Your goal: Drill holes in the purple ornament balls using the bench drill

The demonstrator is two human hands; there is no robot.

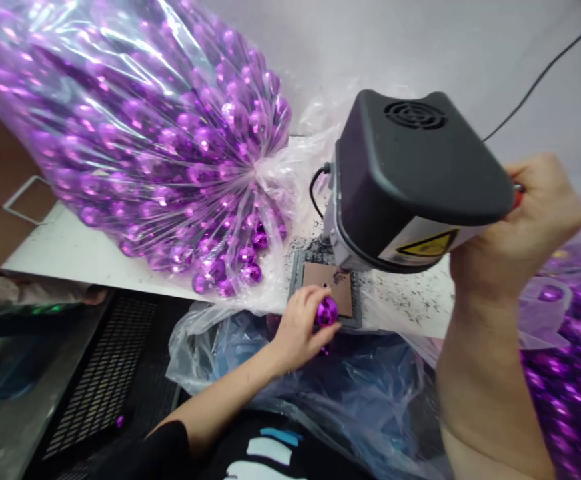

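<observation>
My left hand [301, 328] pinches a shiny purple ornament ball [327, 311] between thumb and fingers. The ball is over the near edge of a grey base plate [297, 270] that has a copper-brown pad [343, 291] on it. Above the plate stands a black machine head [415, 167] with a round vent on top and a yellow warning label [427, 243]. On the machine's right side, my right hand [535, 213] is closed around a handle; only a bit of red shows, the rest is hidden by the fingers.
A big clear bag [170, 147] of purple balls leans on the white table [105, 250] at left. More purple balls [565, 400] lie at right. An open plastic bag [355, 393] hangs below the table edge. Dark flakes litter the tabletop. Another person's sleeve [35, 293] shows at far left.
</observation>
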